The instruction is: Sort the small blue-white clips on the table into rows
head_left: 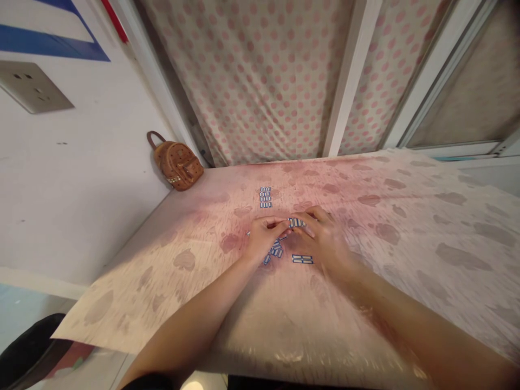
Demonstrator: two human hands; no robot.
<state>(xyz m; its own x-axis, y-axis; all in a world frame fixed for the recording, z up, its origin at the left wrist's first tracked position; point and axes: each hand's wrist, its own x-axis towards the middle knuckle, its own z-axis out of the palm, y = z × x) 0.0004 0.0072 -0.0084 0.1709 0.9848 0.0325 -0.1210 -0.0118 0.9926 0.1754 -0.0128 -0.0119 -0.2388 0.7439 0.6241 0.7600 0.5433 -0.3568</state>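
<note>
Small flat rectangular pieces, white with blue edges, are around my hands; their exact kind is too small to make out. Between my hands is a short row of these pieces point(297, 222), lifted above the cloth. My right hand point(327, 241) is closed with its fingers around the row. My left hand point(262, 237) pinches at the row's left end, thumb and forefinger together. A loose pile of pieces point(276, 250) lies below and partly behind my left hand. A small neat block of pieces point(303, 259) sits under my right wrist.
Further back, more pieces stand in an ordered grid point(265, 197). A patterned pink tablecloth point(385, 233) covers the table. At the back left corner, a brown mini backpack point(179, 164) leans by the white wall. A dotted curtain point(264, 81) hangs behind the table.
</note>
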